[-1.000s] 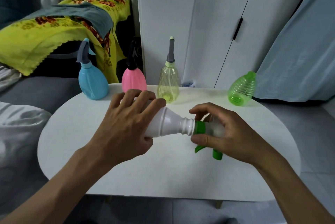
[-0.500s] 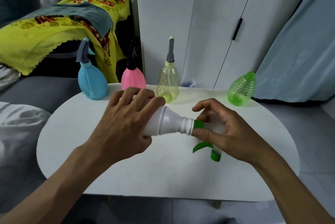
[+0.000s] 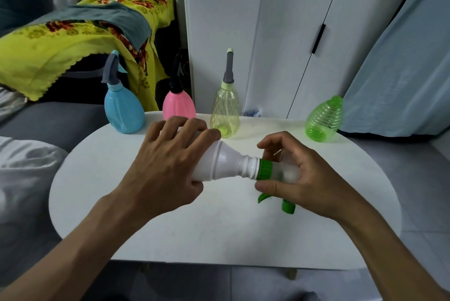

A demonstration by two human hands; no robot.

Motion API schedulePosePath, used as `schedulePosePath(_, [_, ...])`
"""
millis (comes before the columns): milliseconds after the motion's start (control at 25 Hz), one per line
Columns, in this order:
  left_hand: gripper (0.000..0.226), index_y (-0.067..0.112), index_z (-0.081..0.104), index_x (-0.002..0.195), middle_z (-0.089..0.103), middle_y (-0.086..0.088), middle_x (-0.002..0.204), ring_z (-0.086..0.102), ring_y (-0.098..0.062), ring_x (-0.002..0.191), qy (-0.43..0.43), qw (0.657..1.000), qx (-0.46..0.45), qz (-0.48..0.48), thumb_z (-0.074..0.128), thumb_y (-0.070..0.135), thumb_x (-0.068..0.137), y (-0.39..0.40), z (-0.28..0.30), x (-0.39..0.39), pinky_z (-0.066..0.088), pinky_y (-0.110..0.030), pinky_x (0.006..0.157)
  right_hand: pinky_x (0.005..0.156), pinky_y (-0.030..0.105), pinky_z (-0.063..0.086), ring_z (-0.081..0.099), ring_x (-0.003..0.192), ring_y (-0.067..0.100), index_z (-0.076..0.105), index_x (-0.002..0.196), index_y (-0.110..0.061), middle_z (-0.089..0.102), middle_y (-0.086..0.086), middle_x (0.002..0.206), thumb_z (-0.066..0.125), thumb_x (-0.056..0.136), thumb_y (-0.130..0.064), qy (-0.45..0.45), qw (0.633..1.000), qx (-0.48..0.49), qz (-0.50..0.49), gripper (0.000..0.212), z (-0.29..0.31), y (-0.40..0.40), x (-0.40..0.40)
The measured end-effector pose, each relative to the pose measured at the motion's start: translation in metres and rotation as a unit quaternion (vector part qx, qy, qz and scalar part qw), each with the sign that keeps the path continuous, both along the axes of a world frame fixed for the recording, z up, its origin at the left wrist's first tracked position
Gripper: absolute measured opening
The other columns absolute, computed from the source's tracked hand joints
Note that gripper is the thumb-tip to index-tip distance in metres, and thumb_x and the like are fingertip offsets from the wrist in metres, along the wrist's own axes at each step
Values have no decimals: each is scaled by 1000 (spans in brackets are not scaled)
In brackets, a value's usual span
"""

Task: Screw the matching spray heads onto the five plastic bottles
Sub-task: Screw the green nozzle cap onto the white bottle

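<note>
A white oval table (image 3: 219, 235) carries everything, with a grey sofa (image 3: 48, 120) off its left edge and white cabinet doors (image 3: 304, 44) beyond its far edge. A yellow flowered blanket (image 3: 48, 42) is draped behind the sofa, and a pale blue cloth (image 3: 401, 69) hangs past the table's far right corner.

Above the middle of the table, the left hand (image 3: 165, 169) wraps its fingers round the body of a white bottle (image 3: 226, 163), which lies on its side with the neck pointing right. The right hand (image 3: 304, 178) curls round the green spray head (image 3: 275, 174) at that neck, thumb below and fingers above the green collar, which sits against the neck; the green trigger and nozzle tip hang down below the hand.

Along the far edge stand three bottles with spray heads on: a blue bottle (image 3: 124, 110) at the left, a pink bottle (image 3: 179, 105) beside it, then a clear yellow bottle (image 3: 225, 113). A ribbed green bottle (image 3: 322, 119) stands near the far right edge, well apart from the others, leaning somewhat to the right.
</note>
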State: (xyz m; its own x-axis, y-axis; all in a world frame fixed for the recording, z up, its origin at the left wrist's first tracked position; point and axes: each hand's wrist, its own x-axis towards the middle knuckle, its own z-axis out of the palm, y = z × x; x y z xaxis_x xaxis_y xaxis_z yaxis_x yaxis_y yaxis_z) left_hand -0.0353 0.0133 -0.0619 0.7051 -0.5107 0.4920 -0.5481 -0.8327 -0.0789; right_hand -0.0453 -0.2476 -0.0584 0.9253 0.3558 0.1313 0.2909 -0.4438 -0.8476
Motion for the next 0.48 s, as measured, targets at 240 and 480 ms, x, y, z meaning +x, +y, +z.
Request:
schedulePosePath(240, [78,22,50,124,57,-5,121,50,-30,107,24,999,6,-22,78,35,52,3,-4,0,43,-45,85,67,39,55,62,72,19,59,101,-30,63,-3,78,76,74,-41,26,1000,-1,4,34,3,-1,-1])
schedulePosePath(480, [69,48,51,119,59,25,109,58,-2,99,382,895,-223,-63,76,60,55,3,-1,3,53,-29,82,78,45,47,65,86,28,75,101,-16,72,13,96,44,84,-71,292,895,337,-29,66,7,-5,11])
